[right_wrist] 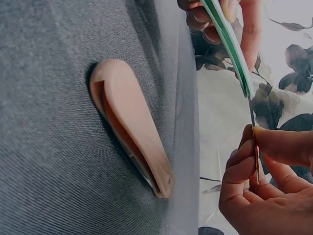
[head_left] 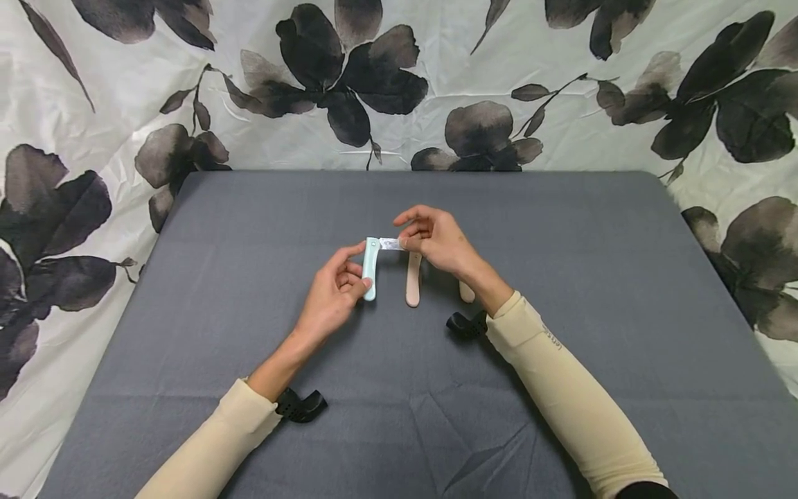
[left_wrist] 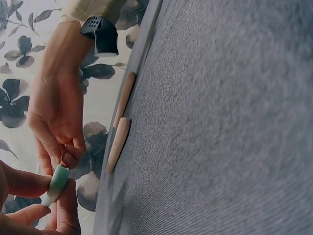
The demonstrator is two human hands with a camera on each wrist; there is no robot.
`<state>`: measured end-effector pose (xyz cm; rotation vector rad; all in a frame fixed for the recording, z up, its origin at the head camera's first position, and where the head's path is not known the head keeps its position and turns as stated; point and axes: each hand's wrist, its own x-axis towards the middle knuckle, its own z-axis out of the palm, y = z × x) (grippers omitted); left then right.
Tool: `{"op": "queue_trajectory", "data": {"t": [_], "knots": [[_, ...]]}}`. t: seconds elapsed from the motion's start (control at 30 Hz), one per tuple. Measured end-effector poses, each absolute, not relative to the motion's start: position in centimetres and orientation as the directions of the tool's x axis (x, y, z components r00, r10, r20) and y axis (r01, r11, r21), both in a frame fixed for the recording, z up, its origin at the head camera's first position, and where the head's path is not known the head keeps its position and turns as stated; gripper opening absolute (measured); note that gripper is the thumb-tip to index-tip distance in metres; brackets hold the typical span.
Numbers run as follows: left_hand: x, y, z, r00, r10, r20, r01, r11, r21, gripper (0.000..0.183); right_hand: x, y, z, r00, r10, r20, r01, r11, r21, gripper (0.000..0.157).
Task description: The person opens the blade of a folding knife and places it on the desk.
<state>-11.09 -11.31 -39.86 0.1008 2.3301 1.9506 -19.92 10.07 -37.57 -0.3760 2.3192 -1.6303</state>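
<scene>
A mint-green folding knife (head_left: 370, 270) is held up above the grey table, its silver blade (head_left: 390, 244) swung out at about a right angle to the handle. My left hand (head_left: 329, 298) grips the handle between thumb and fingers. With thumb and fingertips my right hand (head_left: 444, 242) pinches the blade's far end, hiding its tip. In the right wrist view the blade (right_wrist: 252, 112) appears edge-on, leaving the green handle (right_wrist: 230, 46). Beneath the right hand lies a pink folded knife (head_left: 413, 281). Another pink one (head_left: 466, 292) is mostly hidden behind the right wrist.
Grey cloth covers the table (head_left: 249, 229), with creases near the front. A white floral sheet (head_left: 399, 138) hangs beyond the back edge. Black wrist cameras (head_left: 302, 406) jut out below both wrists.
</scene>
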Motion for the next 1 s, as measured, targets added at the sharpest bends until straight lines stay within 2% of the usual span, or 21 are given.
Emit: {"op": "queue_trajectory", "data": {"t": [0.33,0.67,1.0], "knots": [[-10.9,-11.2,-39.8,-0.991,0.133,-0.030,-0.005,0.183,0.983,0.061,-20.6,10.3,-37.1,-0.928,-0.363,-0.087,-0.030,0.305,-0.952,0.032],[-10.3,-10.8,-40.2,-0.993,0.110,-0.032,-0.015,0.154,0.988,0.061,-21.2,10.0,-37.4,-0.944,-0.284,-0.166,0.078,0.298,-0.952,0.048],[-10.5,-10.5,-39.8,-0.995,0.079,-0.052,-0.042,0.121,0.992,0.062,-21.5,9.8,-38.0,-0.950,-0.242,-0.196,0.163,0.148,-0.975,0.051]]}}
